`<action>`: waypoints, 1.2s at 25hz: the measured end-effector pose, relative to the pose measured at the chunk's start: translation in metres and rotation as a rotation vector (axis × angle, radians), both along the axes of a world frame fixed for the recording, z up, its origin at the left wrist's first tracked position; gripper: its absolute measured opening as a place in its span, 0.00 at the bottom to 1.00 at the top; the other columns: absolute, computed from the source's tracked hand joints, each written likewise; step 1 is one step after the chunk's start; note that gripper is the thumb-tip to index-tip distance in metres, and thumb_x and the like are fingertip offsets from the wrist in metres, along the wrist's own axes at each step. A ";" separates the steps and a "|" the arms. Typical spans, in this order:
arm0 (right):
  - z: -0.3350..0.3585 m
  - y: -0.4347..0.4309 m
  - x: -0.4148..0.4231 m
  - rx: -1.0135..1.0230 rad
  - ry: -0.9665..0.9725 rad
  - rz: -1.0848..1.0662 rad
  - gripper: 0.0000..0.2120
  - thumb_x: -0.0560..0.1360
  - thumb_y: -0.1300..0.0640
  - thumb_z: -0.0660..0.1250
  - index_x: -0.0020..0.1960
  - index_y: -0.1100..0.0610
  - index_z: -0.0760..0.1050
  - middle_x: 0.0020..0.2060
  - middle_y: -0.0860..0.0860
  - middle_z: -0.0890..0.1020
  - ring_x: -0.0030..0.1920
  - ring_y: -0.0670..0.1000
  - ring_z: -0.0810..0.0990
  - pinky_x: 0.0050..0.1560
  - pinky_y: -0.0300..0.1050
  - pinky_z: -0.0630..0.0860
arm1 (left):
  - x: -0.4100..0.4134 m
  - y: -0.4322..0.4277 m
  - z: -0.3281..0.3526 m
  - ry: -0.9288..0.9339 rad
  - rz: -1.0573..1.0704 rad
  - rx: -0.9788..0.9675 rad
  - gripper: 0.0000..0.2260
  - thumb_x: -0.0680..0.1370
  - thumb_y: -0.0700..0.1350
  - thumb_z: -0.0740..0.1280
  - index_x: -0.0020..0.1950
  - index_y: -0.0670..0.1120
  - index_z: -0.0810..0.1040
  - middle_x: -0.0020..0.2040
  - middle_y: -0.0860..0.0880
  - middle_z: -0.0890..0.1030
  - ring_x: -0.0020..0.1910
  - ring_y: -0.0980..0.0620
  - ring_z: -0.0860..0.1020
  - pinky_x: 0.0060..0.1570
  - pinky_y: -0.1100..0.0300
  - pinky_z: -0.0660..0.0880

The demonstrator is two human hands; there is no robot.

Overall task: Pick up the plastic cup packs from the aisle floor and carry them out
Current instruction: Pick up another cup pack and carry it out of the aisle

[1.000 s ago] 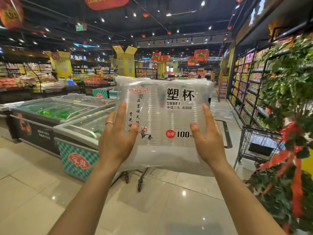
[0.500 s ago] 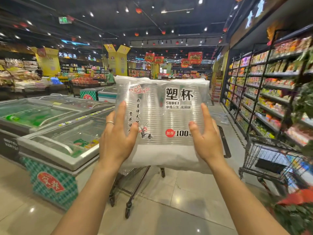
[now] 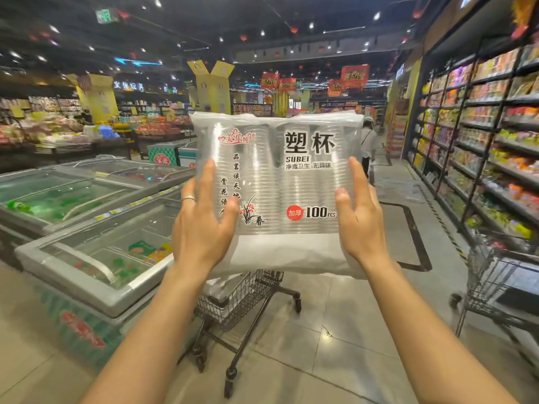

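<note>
1. Cup pack [image 3: 291, 176]: a clear bag of stacked plastic cups, printed "SUBEI" and "100 PCS". It is held upright in mid-view, well off the floor and above the basket of a wire shopping cart [image 3: 242, 298].
2. Left hand [image 3: 201, 228]: the fingers are straight and slightly spread, laid flat along the pack's left edge, with the thumb on the near face. One finger wears a ring [image 3: 188, 198].
3. Right hand [image 3: 360, 225]: this hand mirrors the other, fingers extended along the right edge and thumb on the near face. The pack is clamped between two flat hands. It is neither pinched nor wrapped.
4. Change over the last second: the hold and the pack's place in the view are unchanged. The surroundings have shifted. The chest freezers [image 3: 96, 252] on the left now sit larger and lower in the view. The snack shelves [image 3: 481, 135] fill the right side, where red-ribboned foliage stood a second ago. A second cart [image 3: 501, 287] has drawn close on the right.
5. Meaning for the task: the person appears to be walking with the load. Pick-up of this pack therefore looks finished and the carry is under way.
6. Caution: a palm clamp on slick film could slip if the squeeze eases. The two carts narrow the path ahead.
7. Unresolved: pale glossy material [image 3: 399, 188] lies on the aisle floor beyond the pack, too blurred to identify.
</note>
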State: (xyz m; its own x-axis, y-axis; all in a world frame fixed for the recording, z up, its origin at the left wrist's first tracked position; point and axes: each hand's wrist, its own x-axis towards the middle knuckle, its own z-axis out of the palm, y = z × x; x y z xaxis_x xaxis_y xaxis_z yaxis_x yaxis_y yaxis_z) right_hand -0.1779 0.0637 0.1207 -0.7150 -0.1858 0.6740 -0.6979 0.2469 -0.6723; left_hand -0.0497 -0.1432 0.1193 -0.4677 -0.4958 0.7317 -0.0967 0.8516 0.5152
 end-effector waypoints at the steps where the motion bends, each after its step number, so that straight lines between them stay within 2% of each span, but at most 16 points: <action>1: -0.004 -0.010 -0.025 0.003 0.002 0.018 0.25 0.83 0.51 0.54 0.78 0.40 0.52 0.76 0.45 0.61 0.65 0.33 0.57 0.64 0.38 0.55 | -0.021 -0.008 -0.003 -0.002 0.013 0.000 0.30 0.81 0.56 0.60 0.79 0.61 0.50 0.78 0.40 0.59 0.74 0.41 0.64 0.61 0.43 0.69; 6: -0.025 -0.062 -0.159 -0.016 -0.015 0.108 0.26 0.83 0.51 0.55 0.78 0.39 0.51 0.77 0.43 0.59 0.66 0.33 0.55 0.66 0.39 0.54 | -0.137 -0.049 -0.019 -0.025 0.089 0.016 0.31 0.77 0.60 0.56 0.79 0.63 0.49 0.78 0.40 0.58 0.75 0.41 0.62 0.63 0.42 0.68; 14: -0.050 -0.145 -0.379 0.055 -0.058 0.258 0.29 0.83 0.50 0.55 0.78 0.39 0.46 0.78 0.43 0.55 0.70 0.36 0.53 0.69 0.41 0.52 | -0.324 -0.103 -0.044 -0.095 0.266 0.089 0.30 0.79 0.60 0.58 0.79 0.62 0.50 0.78 0.40 0.58 0.73 0.38 0.64 0.62 0.41 0.69; 19: -0.068 -0.199 -0.456 0.124 -0.098 0.342 0.29 0.83 0.51 0.55 0.79 0.40 0.46 0.78 0.42 0.54 0.77 0.45 0.54 0.73 0.45 0.53 | -0.388 -0.141 -0.065 -0.136 0.350 0.128 0.30 0.81 0.58 0.60 0.79 0.63 0.49 0.79 0.41 0.58 0.71 0.38 0.67 0.59 0.43 0.71; 23: -0.087 -0.252 -0.498 0.139 -0.107 0.382 0.29 0.83 0.50 0.55 0.79 0.41 0.45 0.78 0.42 0.53 0.76 0.43 0.53 0.72 0.43 0.52 | -0.424 -0.185 -0.084 -0.136 0.397 0.116 0.31 0.78 0.60 0.57 0.79 0.61 0.49 0.78 0.41 0.58 0.71 0.38 0.67 0.59 0.44 0.71; 27: -0.111 -0.319 -0.541 0.161 -0.152 0.439 0.30 0.83 0.49 0.56 0.79 0.40 0.45 0.79 0.43 0.53 0.78 0.48 0.51 0.73 0.47 0.52 | -0.463 -0.247 -0.117 -0.133 0.442 0.158 0.30 0.81 0.57 0.60 0.79 0.60 0.50 0.77 0.40 0.60 0.71 0.39 0.67 0.61 0.44 0.70; 30: -0.123 -0.367 -0.574 0.156 -0.220 0.527 0.32 0.80 0.49 0.59 0.79 0.41 0.47 0.76 0.39 0.58 0.76 0.43 0.58 0.74 0.49 0.58 | -0.495 -0.290 -0.143 -0.144 0.454 0.243 0.30 0.80 0.58 0.60 0.79 0.59 0.52 0.76 0.39 0.62 0.72 0.41 0.66 0.61 0.45 0.70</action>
State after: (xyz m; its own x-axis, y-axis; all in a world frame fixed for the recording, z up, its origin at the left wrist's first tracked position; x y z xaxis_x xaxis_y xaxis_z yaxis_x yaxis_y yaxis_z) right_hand -0.7522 -0.3030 -0.0021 -0.6197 -0.6384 0.4566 -0.6014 0.0123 -0.7989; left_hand -0.5448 -0.4333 -0.0234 -0.2537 -0.8189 0.5149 -0.5122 0.5653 0.6466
